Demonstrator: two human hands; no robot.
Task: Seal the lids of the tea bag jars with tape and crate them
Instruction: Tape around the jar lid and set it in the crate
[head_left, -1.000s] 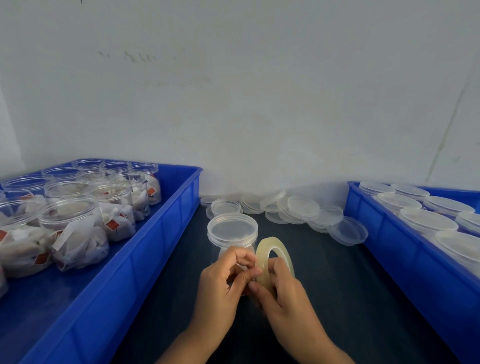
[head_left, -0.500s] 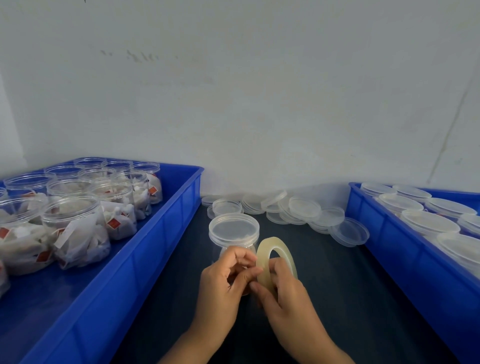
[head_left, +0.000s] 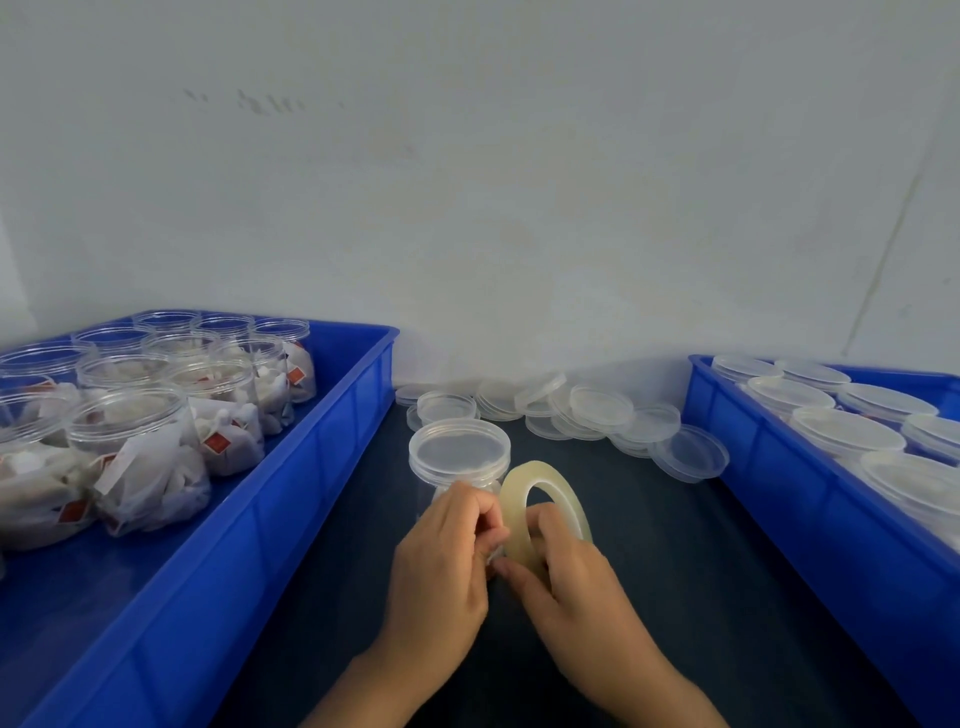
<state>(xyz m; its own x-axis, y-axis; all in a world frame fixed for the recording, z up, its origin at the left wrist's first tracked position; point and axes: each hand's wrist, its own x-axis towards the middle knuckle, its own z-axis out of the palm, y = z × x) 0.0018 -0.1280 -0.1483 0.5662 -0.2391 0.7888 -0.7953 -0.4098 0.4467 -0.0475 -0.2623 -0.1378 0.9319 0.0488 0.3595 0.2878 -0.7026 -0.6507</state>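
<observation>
A clear plastic jar with a lid (head_left: 460, 451) stands on the dark table in front of me. Just right of it, a roll of clear tape (head_left: 550, 491) is held upright. My right hand (head_left: 569, 579) grips the roll from below, thumb through its hole. My left hand (head_left: 441, 561) has its fingertips curled at the roll's left edge, pinching the tape's end. Both hands sit close to the jar's lower part, which they hide.
A blue crate (head_left: 311, 467) on the left holds several open jars of tea bags (head_left: 145, 457). A second blue crate (head_left: 779, 467) on the right holds lidded jars (head_left: 847, 431). Loose clear lids (head_left: 597, 410) are piled along the wall behind the jar.
Both hands stay at the tape roll. The left fingertips have curled a little tighter at the roll's edge; the jar has not moved.
</observation>
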